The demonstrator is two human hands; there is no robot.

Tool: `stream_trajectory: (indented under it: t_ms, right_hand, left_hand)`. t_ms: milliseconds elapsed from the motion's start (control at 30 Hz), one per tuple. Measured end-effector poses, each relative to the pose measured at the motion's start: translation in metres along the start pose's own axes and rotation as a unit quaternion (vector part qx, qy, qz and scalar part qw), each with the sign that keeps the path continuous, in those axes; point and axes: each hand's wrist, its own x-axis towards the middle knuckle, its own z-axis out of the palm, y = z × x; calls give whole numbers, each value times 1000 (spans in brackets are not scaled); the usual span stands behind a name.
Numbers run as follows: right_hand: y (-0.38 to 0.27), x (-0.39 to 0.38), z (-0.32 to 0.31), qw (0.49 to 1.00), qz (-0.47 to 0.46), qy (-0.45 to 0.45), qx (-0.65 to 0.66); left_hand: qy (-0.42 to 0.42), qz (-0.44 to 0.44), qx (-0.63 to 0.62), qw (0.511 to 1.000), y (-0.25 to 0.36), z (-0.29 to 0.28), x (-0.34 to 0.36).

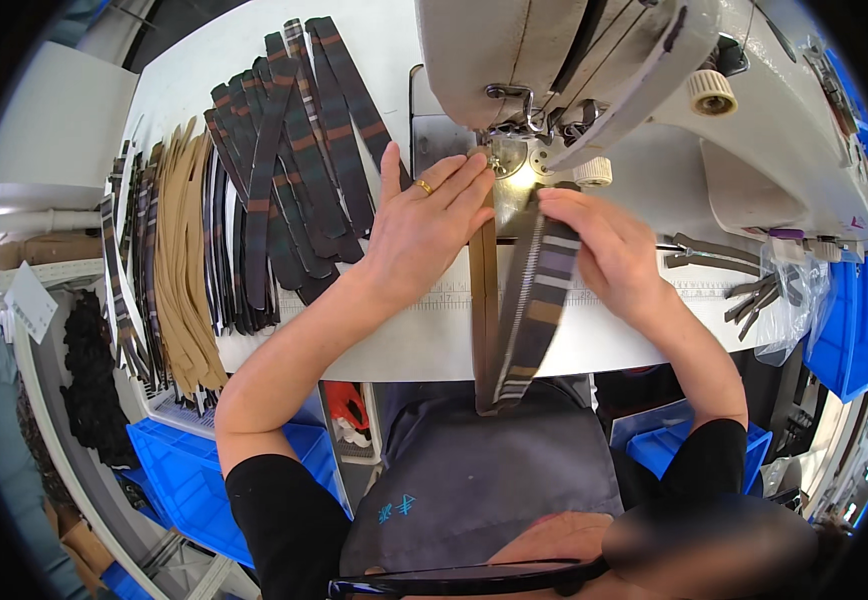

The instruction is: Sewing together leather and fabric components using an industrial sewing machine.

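My left hand [424, 220], with a ring on one finger, lies with its fingers stretched out beside the sewing machine's [574, 70] needle area. Its fingertips rest on a narrow brown strip [483, 300] that runs from the presser foot down over the table edge. Between thumb and fingers, my right hand [609, 240] pinches the upper end of a plaid fabric strip [544, 300] with a row of metal zipper teeth along one side. Both strips hang toward my lap and meet at the bottom. The needle tip is too small to make out.
Dark plaid strips [299, 170] lie piled on the white table [189, 75], with tan strips [182, 260] farther left. Short zipper pieces [749, 290] and a clear plastic bag [799, 310] lie at right. Blue bins [189, 480] stand below the table.
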Motion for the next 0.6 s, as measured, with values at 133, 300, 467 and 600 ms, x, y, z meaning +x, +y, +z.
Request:
stream_trajectory:
  t_ms: [133, 300, 467, 600]
  right_hand:
    - [-4, 15, 18, 998, -37, 6, 49]
    - [2, 15, 34, 999, -33, -5, 27]
    - [11, 7, 39, 999, -18, -34, -27]
    - [12, 5, 39, 999, -31, -30, -25]
  left_hand:
    - [21, 10, -8, 1000, 1, -6, 2]
    - [7, 18, -1, 1000, -2, -3, -3]
    - [35, -10, -12, 999, -1, -2, -1]
    - [42, -12, -16, 999, -4, 0, 1]
